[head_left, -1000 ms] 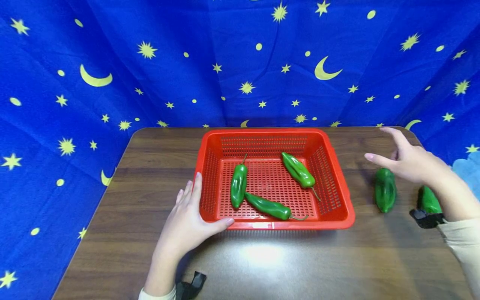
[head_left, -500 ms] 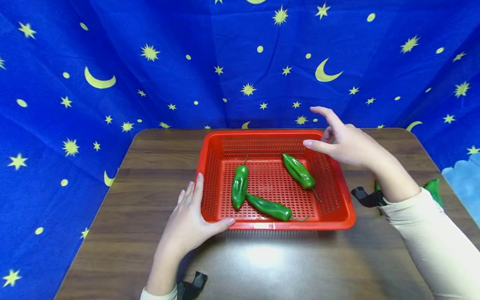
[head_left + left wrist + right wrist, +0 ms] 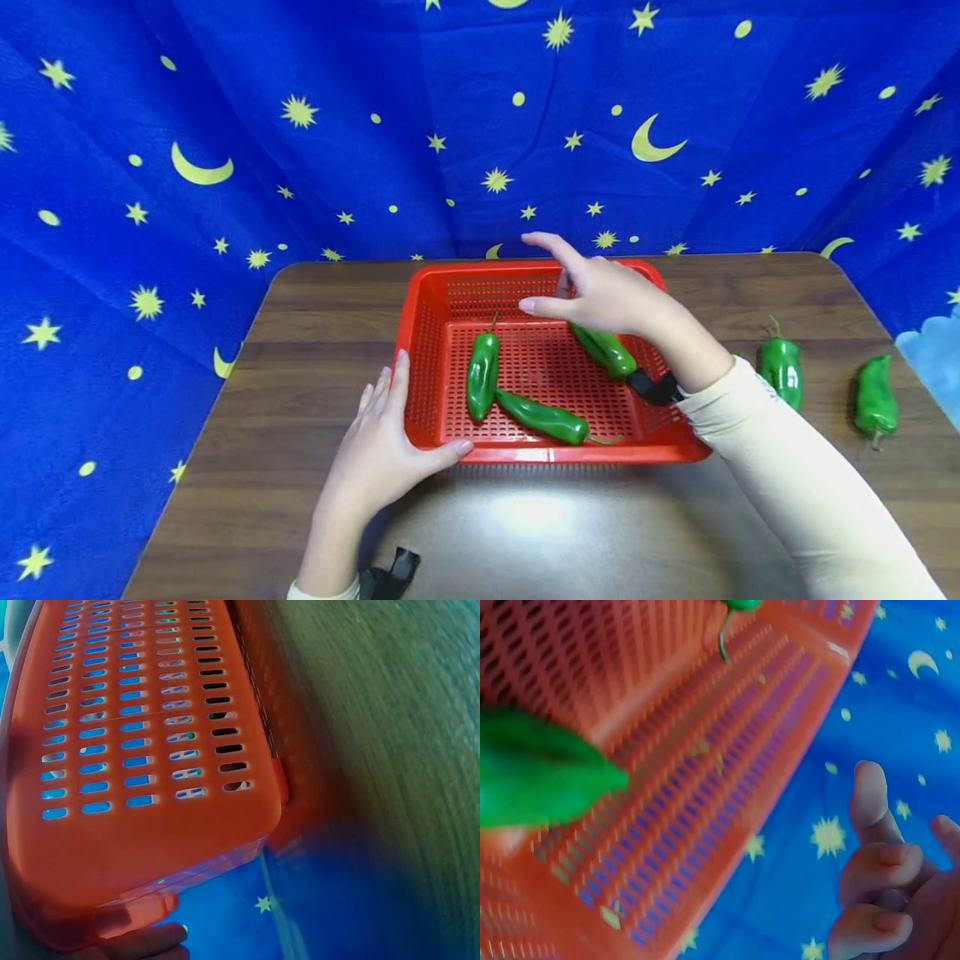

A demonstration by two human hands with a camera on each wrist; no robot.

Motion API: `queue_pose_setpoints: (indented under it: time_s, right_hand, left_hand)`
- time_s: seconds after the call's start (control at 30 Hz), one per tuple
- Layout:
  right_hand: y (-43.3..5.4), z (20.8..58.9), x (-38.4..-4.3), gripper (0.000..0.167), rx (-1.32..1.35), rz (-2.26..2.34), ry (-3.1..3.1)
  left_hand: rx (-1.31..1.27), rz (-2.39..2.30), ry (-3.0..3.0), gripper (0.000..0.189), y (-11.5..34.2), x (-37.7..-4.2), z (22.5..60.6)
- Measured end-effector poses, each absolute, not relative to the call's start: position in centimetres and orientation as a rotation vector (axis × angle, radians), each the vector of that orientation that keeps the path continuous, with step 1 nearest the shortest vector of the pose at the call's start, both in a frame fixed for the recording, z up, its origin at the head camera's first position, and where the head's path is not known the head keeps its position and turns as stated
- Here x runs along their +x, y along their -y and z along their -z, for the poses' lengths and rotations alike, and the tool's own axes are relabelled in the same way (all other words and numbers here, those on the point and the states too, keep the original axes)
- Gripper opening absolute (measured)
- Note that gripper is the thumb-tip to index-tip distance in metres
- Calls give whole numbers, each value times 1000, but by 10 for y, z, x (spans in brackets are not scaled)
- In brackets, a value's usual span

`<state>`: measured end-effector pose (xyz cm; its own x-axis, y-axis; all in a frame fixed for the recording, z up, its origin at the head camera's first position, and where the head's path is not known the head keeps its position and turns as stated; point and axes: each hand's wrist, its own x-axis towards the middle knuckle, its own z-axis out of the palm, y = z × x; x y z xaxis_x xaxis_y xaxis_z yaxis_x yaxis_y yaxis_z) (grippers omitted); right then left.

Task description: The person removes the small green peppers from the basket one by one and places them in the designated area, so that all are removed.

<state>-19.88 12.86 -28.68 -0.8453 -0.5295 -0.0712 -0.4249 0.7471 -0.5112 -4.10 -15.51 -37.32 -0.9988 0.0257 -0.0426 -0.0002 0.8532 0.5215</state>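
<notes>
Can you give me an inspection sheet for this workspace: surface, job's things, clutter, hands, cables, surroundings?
Surface: brown wood-grain table, with glare in front of the basket.
Job's things: the red basket; three green peppers in it, two more on the table to its right.
Clutter: nothing seen.
Hands: left hand at the basket's near left corner, thumb on the front rim; right hand over the basket's far side in the head view, holding nothing.
Cables: nothing seen; a black strap at each wrist.
Surroundings: blue cloth with yellow stars and moons, behind and at both sides.
</notes>
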Motion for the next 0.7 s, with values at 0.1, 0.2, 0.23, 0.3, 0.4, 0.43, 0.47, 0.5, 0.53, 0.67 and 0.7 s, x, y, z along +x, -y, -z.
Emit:
queue_pose_setpoints:
  time_s: [0.1,0.2,0.23,0.3,0.4,0.43,0.47,0.5,0.53,0.67,0.7]
  right_hand:
    - [-117,294,-199,81,-771,694,-2718]
    - [-108,302,-200,82,-777,644,-2711]
    - [-106,305,-200,82,-788,617,-2706]
    - [-102,311,-201,83,-806,566,-2684]
    - [-98,319,-202,84,-839,511,-2644]
    - [-97,322,-202,84,-844,497,-2630]
    - [-96,325,-202,83,-844,481,-2618]
    - [-94,328,-202,82,-848,467,-2610]
    - [-93,331,-203,82,-856,454,-2599]
    - [-86,345,-207,79,-894,405,-2565]
    - [-84,349,-208,78,-911,399,-2556]
  left_hand:
    - [17,-849,-2976,135,155,-41,374]
    - [15,-849,-2980,133,154,-41,374]
    - [14,-852,-2978,133,154,-41,375]
    - [13,-852,-2975,132,154,-41,376]
    - [18,-854,-2969,133,155,-42,376]
    - [21,-852,-2969,133,155,-42,375]
    - [23,-850,-2967,133,155,-42,375]
    - [23,-846,-2965,134,156,-42,375]
    - [24,-846,-2963,134,156,-43,374]
    - [19,-838,-2963,135,157,-42,375]
    - [19,-837,-2966,136,158,-42,375]
